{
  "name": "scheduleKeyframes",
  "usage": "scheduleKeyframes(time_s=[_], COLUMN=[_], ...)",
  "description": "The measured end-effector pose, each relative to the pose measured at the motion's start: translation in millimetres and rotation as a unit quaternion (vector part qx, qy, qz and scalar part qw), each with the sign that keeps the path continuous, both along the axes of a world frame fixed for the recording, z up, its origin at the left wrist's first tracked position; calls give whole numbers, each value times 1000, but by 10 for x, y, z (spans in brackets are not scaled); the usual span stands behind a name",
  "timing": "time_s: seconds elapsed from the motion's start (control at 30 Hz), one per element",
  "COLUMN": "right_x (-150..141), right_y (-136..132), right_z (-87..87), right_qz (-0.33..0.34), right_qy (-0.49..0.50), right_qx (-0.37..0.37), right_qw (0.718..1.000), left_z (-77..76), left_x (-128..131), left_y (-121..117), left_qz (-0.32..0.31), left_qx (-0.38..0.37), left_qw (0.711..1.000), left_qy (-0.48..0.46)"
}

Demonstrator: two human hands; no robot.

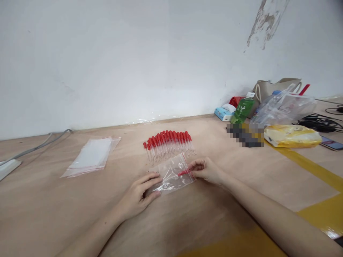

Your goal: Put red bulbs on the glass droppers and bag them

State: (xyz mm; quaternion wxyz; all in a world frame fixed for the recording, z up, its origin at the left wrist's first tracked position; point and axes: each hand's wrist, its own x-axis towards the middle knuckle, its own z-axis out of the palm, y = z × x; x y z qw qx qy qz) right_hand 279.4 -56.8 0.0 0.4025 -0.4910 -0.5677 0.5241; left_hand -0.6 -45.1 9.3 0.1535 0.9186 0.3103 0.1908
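Dropper (pixel 183 172), red bulb inside the clear bag (pixel 170 181), is pinched by the right hand (pixel 209 172) at the mouth. The left hand (pixel 137 195), fingers parted, rests on the opposite end, likely steadying it. Beyond lie fanned droppers (pixel 167 137), seemingly for easy reach; flat bags (pixel 92 154) lie left.

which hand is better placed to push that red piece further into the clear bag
Probably the right hand: its fingers are at the bag's red-lined edge, beside the red piece. The left hand is at the opposite end of the clear bag, better placed to steady it.
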Motion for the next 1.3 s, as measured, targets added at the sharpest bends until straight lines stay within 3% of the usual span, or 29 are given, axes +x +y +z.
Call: scheduleKeyframes(time_s=[0.13,0.2,0.37,0.5,0.63,0.8,0.93,1.07,1.17,1.27,1.3], right_x=[-45,-28,135,253,278,286,296,302,334,381,390], right_y=[-52,-53,256,808,1308,1567,1601,1526,1306,925,782], right_z=[7,8,22,114,164,73,50,162,263,271,246], right_qz=[47,29,-129,-259,-283,-282,-308,-336,-354,-366,-361], right_qy=[-149,-201,-236,-286,-294,-263,-214,-142,-84,-15,59], right_qx=[171,215,129,133,128,101,91,92,97,100,95], right_qw=[973,955,955,913,904,917,923,927,926,925,926], left_z=[-16,-22,-11,25,45,40,26,8,14,42,52], left_x=[5,4,6,16,16,11,10,2,2,10,13], left_y=[4,6,18,14,-1,-1,11,18,14,5,2], left_qz=[-2,-2,-14,-15,-11,-11,-12,-11,-11,-3,0], left_qx=[0,3,5,1,4,8,10,8,6,-1,-3], left_qw=[1000,1000,1000,1000,999,999,999,999,999,999,999], left_qy=[8,9,-2,13,33,42,45,41,43,47,47])
